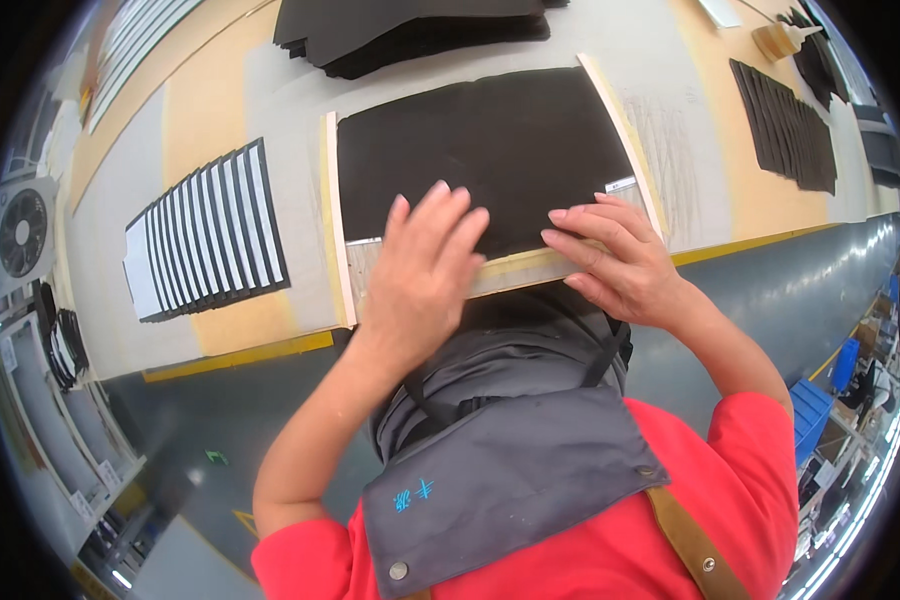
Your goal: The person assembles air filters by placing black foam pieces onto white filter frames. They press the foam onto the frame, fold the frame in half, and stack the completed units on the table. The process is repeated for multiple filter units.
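A black sheet [480,140], flexible-looking like leather or fabric, lies flat on the table in front of me. A pale strip [334,200] runs along its left side and another pale strip [618,130] along its right. My left hand [422,265] is over the sheet's near left part, fingers stretched and slightly apart, holding nothing. Over the near right corner is my right hand [620,252], its fingers extended with nothing visible in them. Whether either hand touches the sheet I cannot tell. Small white tabs show at both near corners of the sheet.
Black pieces with white bands [210,235] lie overlapped at left. A stack of black pieces [410,30] sits beyond the sheet. At right are fanned black pieces [782,130] and an amber bottle with a nozzle [778,40]. A fan [22,232] stands past the table's left end.
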